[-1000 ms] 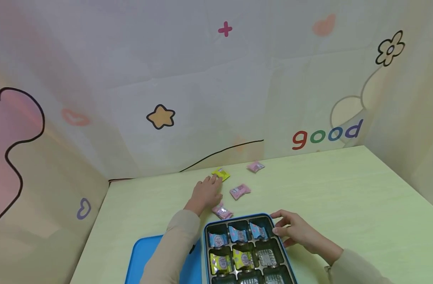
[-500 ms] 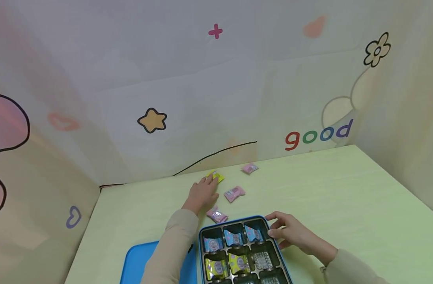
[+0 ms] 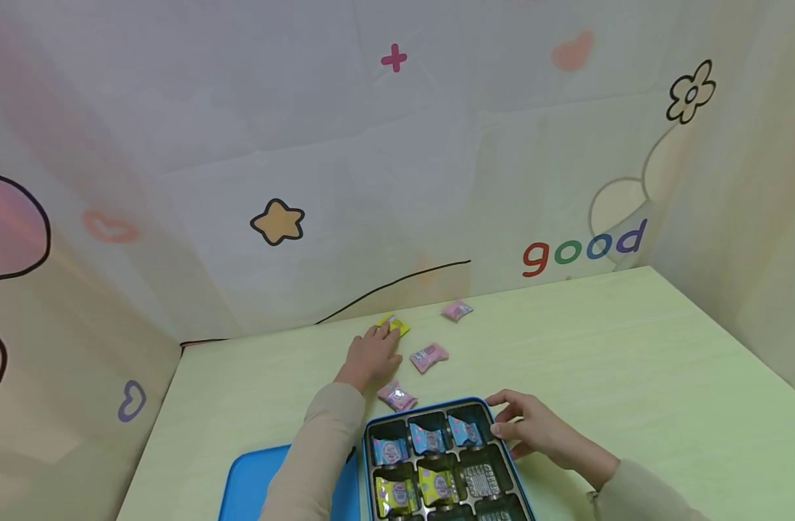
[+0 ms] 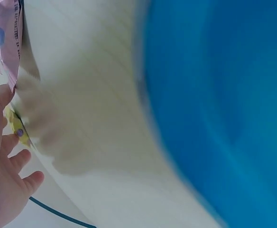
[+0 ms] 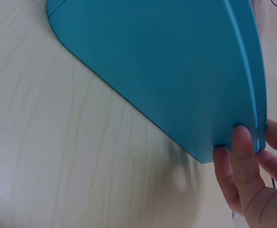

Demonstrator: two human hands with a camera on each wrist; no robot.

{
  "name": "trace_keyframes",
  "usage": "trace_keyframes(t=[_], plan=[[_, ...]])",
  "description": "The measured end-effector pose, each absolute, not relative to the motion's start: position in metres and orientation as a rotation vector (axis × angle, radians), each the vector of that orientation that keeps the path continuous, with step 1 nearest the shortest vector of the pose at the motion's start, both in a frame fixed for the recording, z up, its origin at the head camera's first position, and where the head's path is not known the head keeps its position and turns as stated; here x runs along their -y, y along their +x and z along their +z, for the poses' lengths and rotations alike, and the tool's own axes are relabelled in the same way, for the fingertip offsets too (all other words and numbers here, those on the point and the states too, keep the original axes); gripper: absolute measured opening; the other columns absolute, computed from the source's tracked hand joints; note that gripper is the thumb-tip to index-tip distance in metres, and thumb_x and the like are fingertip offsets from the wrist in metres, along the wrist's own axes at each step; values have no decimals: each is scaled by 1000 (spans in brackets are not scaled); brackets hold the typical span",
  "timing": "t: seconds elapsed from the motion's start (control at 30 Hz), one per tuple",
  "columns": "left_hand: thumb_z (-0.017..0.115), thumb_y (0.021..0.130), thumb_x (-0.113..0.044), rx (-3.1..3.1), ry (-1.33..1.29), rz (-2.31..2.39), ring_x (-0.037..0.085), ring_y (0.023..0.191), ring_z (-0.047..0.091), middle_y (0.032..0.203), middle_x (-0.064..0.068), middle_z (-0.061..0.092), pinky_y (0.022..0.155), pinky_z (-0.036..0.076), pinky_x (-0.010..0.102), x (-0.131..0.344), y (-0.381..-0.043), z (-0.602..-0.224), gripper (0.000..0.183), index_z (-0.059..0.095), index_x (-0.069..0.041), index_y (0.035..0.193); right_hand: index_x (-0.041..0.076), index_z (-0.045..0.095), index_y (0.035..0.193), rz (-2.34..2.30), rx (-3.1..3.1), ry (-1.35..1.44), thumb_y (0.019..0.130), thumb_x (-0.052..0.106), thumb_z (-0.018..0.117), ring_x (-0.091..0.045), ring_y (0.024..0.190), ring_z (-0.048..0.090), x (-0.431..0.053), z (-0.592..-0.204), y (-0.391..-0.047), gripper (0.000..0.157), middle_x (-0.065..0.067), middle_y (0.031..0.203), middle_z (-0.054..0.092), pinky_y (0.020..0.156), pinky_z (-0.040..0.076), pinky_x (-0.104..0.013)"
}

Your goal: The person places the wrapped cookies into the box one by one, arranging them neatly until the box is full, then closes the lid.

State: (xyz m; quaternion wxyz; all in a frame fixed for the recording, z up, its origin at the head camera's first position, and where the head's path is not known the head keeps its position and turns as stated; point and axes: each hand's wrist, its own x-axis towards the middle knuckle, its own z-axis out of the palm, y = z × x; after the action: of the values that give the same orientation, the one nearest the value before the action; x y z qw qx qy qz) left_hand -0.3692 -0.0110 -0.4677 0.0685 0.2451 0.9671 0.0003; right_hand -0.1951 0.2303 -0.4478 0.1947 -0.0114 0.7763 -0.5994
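One blue lid (image 3: pixel 250 481) lies leftmost. The left hand (image 3: pixel 370 356), grip loose, touches one yellow candy (image 3: pixel 397 325) near the tabletop's (image 3: pixel 567 340) far edge: probably light, soft, slick, best pinched mid-wrapper. Nearby lie three pink candies (image 3: pixel 428 357). The divided box (image 3: pixel 481 479) shows three blue candies (image 3: pixel 389 451), two yellow sweets (image 3: pixel 394 496); the right hand (image 3: pixel 542 433) grasps its far right corner.

3 pink packets (image 3: pixel 428 357), 3 blue packets (image 3: pixel 427 438), 3 yellow packets (image 3: pixel 439 485) (2 boxed, 1 loose), 1 compartmented box (image 3: pixel 482 477), 1 blue lid (image 3: pixel 254 481), 1 left hand (image 3: pixel 370 357), 1 right hand (image 3: pixel 537 430).
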Motion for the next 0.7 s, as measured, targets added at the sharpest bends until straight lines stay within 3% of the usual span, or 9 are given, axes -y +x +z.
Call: trace_keyframes(t=[0.47, 0.7], plan=[[43, 88, -38, -2984, 747, -64, 27, 127, 30, 140, 9, 32, 102, 28, 46, 7, -374, -474, 59, 26, -15, 140, -4, 40, 122, -1690, -2177, -35, 84, 6, 56, -14, 65, 51, -232, -448, -195, 43, -10, 87, 48, 50, 50, -31], [40, 89, -40, -2970, 759, -85, 25, 135, 16, 149, 5, 15, 106, 20, 49, 8, -374, -475, 59, 23, -17, 141, -4, 41, 121, -1690, -2168, -36, 83, 9, 58, -14, 66, 53, -232, -448, -195, 43, -9, 86, 48, 51, 50, -30]])
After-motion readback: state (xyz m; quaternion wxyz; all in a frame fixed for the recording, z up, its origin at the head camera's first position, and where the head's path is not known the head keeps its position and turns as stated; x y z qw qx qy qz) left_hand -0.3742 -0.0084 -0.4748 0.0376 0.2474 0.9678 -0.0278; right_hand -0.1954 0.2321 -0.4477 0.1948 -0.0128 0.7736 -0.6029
